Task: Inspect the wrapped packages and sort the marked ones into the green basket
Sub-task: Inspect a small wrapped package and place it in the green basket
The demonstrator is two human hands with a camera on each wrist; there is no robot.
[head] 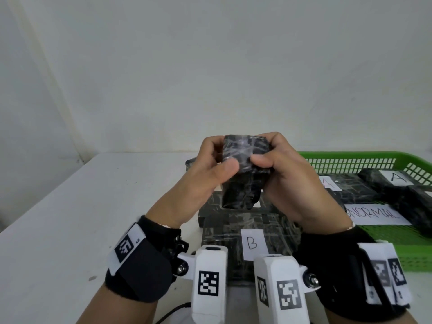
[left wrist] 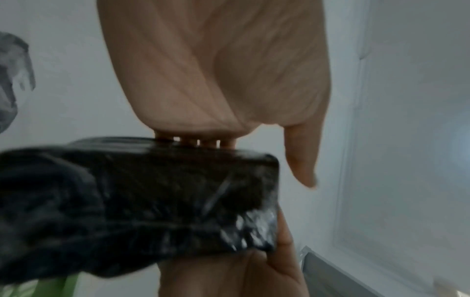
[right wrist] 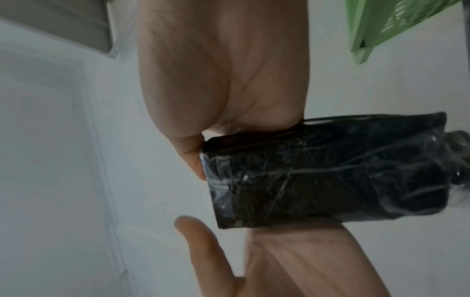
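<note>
A black package wrapped in clear film [head: 243, 176] is held up over the table's middle. My left hand [head: 219, 155] grips its left side, thumb on the front and fingers curled behind. My right hand [head: 266, 148] grips the right side the same way. No label shows on the faces turned to me. The left wrist view shows the package [left wrist: 152, 201] under my fingers [left wrist: 193, 141]; in the right wrist view the package [right wrist: 318, 174] lies against my palm. The green basket [head: 350, 157] stands at the right and holds black packages, two of them with "A" labels [head: 397, 177].
Under my hands lies a stack of black wrapped packages, the nearest with a white "B" label [head: 253, 244]. A paper sheet reading "NORMAL" in its visible part [head: 374, 215] lies in the basket. The white table [head: 81, 206] meets a white wall behind.
</note>
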